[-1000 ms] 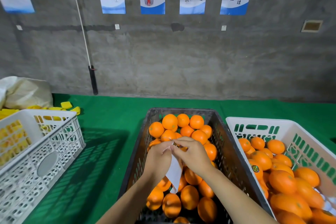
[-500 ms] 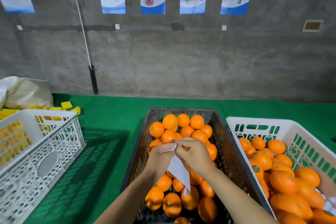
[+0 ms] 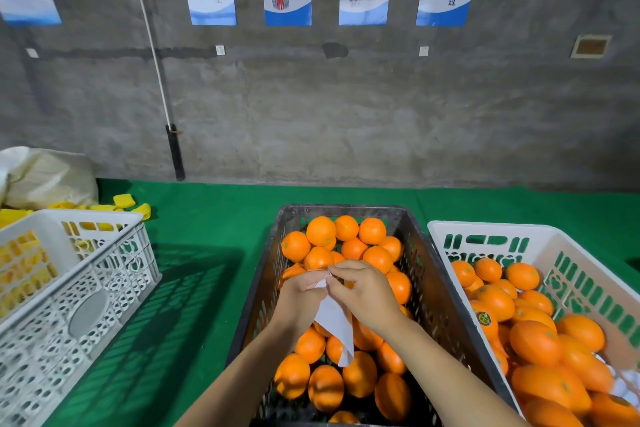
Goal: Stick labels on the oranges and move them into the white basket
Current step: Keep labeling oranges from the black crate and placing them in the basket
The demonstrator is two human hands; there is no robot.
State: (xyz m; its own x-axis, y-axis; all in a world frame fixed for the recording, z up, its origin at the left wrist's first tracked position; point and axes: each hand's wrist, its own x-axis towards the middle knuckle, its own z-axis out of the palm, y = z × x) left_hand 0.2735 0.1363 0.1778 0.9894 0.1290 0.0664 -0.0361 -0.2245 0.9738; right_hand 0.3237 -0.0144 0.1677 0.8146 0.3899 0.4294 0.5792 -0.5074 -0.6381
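Oranges (image 3: 320, 230) fill the black crate (image 3: 429, 274) beneath both hands' grip, left (image 3: 301, 298) and right (image 3: 363, 291), pinching white label paper (image 3: 334, 322).

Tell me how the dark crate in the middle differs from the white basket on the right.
The dark crate is black-grey, while the white basket is white, with the green cloth showing through its slots. Both hands work over the dark crate, holding a white label sheet; nothing hovers over the white basket. One orange in the white basket shows a round sticker; none is visible in the dark crate. Both are slotted plastic, holding oranges.
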